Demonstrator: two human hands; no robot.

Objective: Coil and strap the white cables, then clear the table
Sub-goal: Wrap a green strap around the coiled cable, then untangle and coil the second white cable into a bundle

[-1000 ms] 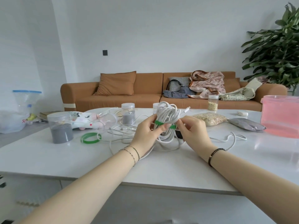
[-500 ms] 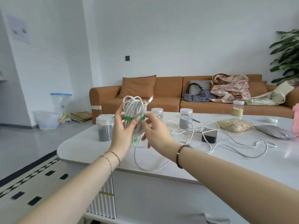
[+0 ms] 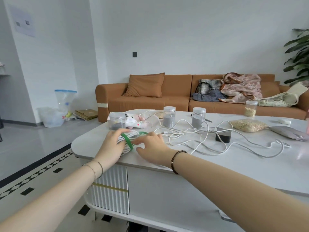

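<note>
Cable coil (image 3: 125, 143) at tabletop (image 3: 217, 166) near-left corner, left hand (image 3: 111, 145) curled round it; right hand (image 3: 153, 147) fingers straight, touching green strap (image 3: 128, 142).

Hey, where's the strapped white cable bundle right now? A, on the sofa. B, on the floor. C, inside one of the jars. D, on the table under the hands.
D: the coiled white cable bundle with its green strap lies on the table near its left corner. The left hand grips it and the right hand touches it at the strap.
</note>
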